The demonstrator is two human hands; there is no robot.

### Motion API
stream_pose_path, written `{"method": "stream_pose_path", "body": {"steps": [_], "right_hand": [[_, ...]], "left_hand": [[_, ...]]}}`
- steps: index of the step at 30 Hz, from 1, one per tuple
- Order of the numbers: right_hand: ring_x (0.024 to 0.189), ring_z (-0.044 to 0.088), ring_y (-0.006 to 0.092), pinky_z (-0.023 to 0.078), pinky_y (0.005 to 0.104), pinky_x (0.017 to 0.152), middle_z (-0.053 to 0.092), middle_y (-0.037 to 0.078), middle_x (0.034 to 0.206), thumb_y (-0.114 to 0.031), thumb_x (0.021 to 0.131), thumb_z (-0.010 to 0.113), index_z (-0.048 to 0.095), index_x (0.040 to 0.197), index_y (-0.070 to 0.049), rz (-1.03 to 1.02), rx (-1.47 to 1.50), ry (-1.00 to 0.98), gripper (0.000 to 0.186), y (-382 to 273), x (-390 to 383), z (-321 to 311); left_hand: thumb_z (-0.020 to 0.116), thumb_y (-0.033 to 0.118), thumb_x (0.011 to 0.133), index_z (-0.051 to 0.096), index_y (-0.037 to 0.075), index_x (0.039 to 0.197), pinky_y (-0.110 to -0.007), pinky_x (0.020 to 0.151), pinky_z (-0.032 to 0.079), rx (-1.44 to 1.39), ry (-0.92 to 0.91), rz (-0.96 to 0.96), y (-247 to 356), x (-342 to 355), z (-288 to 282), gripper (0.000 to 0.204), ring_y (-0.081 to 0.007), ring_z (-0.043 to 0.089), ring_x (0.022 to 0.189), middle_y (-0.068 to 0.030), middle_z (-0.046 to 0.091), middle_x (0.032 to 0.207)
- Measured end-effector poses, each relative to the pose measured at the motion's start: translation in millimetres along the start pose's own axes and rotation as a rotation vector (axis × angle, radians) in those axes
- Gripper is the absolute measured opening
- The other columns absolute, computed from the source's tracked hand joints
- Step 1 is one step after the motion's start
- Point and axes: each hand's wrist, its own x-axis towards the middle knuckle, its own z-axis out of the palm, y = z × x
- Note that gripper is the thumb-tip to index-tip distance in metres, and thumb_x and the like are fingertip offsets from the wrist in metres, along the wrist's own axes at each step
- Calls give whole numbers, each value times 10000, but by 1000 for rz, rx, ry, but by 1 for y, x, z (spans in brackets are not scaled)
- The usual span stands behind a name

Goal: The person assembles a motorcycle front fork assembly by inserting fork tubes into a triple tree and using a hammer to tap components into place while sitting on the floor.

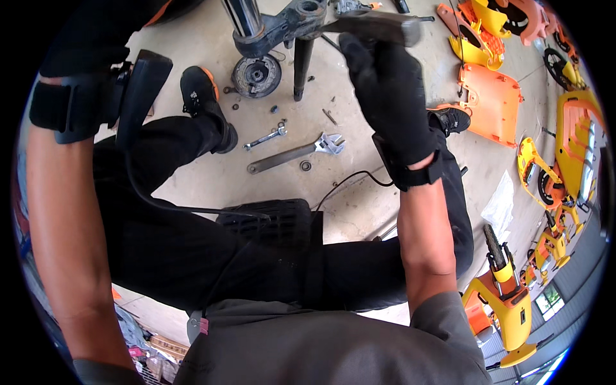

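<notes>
My right hand (393, 96), in a black glove, is closed around a hammer whose steel head (378, 27) shows above the fingers; its handle is mostly hidden. The hammer's tapered end is at the edge of a dark metal fork clamp (279, 29), though whether they touch I cannot tell. A shiny tube (242, 16) and a dark leg (303, 69) run from this clamp. At the upper left is my gloved left hand (93, 38), its fingers lost in the dark near the rim. Close to it shows part of an orange-edged black thing (172, 9).
Between my legs lie an adjustable wrench (298, 153), a smaller wrench (265, 136), a bearing ring (305, 165) and a round hub part (256, 77). A black slotted seat (269, 221) is under me. Orange panels (491, 102) and yellow scooter bodies (507, 314) line the right.
</notes>
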Motion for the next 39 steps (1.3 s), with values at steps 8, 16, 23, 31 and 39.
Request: {"method": "stream_pose_path", "body": {"steps": [8, 16, 23, 31, 39], "right_hand": [[743, 645, 399, 496, 480, 633, 680, 170, 817, -165, 945, 643, 687, 1004, -62, -56, -35, 0, 127, 16, -5, 6], [702, 673, 307, 508, 389, 641, 691, 152, 791, -219, 957, 696, 654, 1026, -27, -158, -145, 59, 209, 17, -3, -2], [685, 667, 305, 507, 385, 627, 690, 149, 778, -184, 969, 670, 644, 1053, -15, 156, -16, 17, 190, -12, 0, -9], [773, 638, 405, 499, 491, 679, 675, 200, 841, -199, 945, 632, 658, 1092, -55, -102, -169, -48, 208, 13, -5, -1], [734, 667, 364, 514, 424, 642, 699, 163, 851, -158, 936, 650, 661, 1112, -70, -67, -92, 0, 197, 2, -5, -6]], "left_hand": [[550, 436, 1024, 569, -37, 1230, -357, 781, 539, 131, -16, 23, -2, 2, 8, 517, -152, 581, 827, -111, 584, 990], [568, 398, 1024, 579, 11, 1241, -364, 777, 526, 45, 15, 8, -18, 4, -13, 443, -163, 584, 800, -119, 588, 988], [559, 395, 1028, 587, 4, 1251, -365, 789, 516, -39, -102, 77, -6, 2, -6, 451, -184, 592, 811, -130, 591, 999], [571, 383, 1022, 604, 2, 1230, -367, 782, 504, -112, -104, 21, -19, -1, -12, 435, -173, 574, 821, -104, 579, 954], [557, 346, 1033, 607, -9, 1209, -360, 777, 507, 28, 59, 23, -16, -4, -3, 400, -169, 577, 804, -102, 577, 944]]}}
